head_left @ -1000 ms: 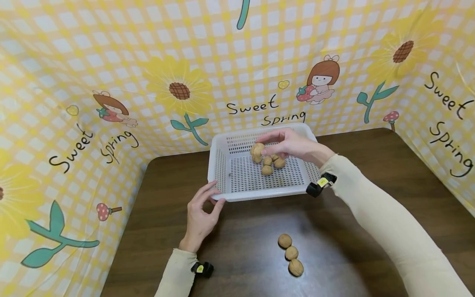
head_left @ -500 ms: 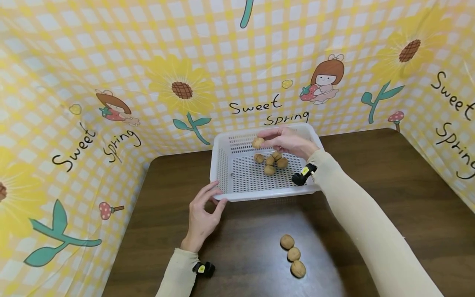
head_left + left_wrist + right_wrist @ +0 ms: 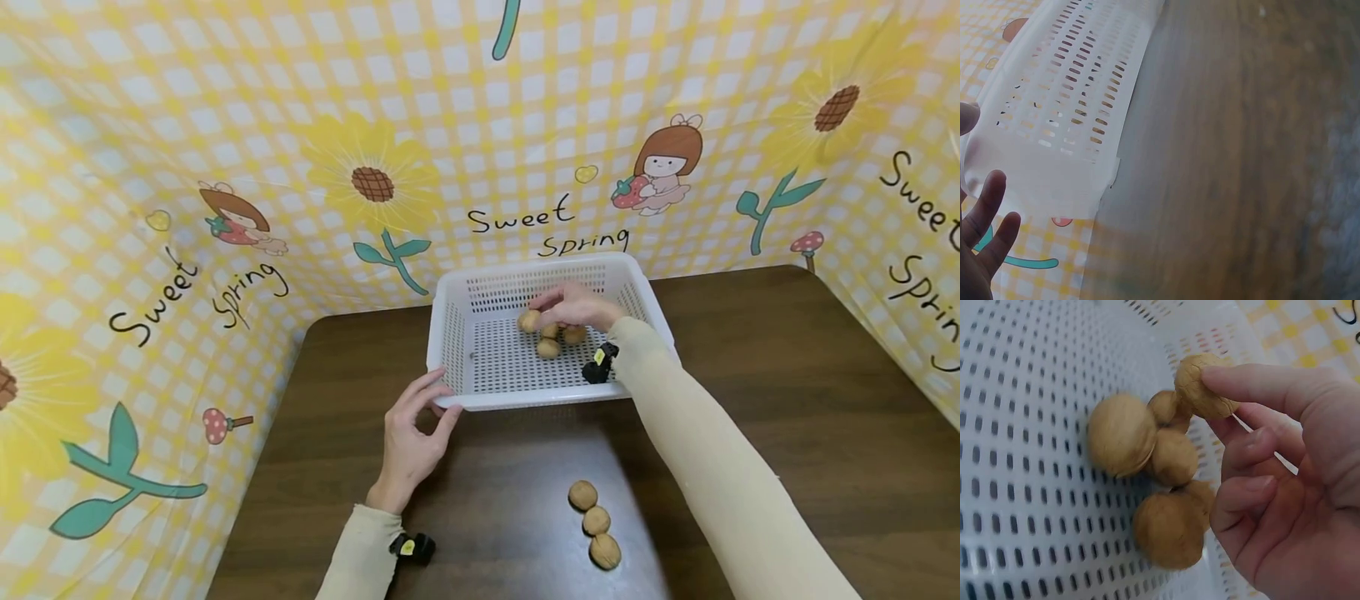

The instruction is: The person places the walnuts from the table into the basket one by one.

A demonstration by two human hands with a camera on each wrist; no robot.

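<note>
My right hand (image 3: 573,307) is inside the white plastic basket (image 3: 525,400), pinching a walnut (image 3: 1194,387) between thumb and fingers. Several other walnuts (image 3: 548,348) lie clustered on the basket floor just beneath and beside it, partly covered by the hand in the head view. At the near left corner of the basket, my left hand (image 3: 412,433) grips the rim, thumb in front and fingers over the side. The left wrist view shows this corner and the slotted wall (image 3: 1066,81) close up.
On the dark wooden table (image 3: 337,417), three walnuts (image 3: 596,522) lie in a touching row nearer to me, right of centre. A yellow checked cloth (image 3: 480,125) hangs behind the basket and along both sides of the table.
My right hand, raised over the basket with the walnut half a second ago, is now lower, near the basket floor. The left hand stays on the corner.
</note>
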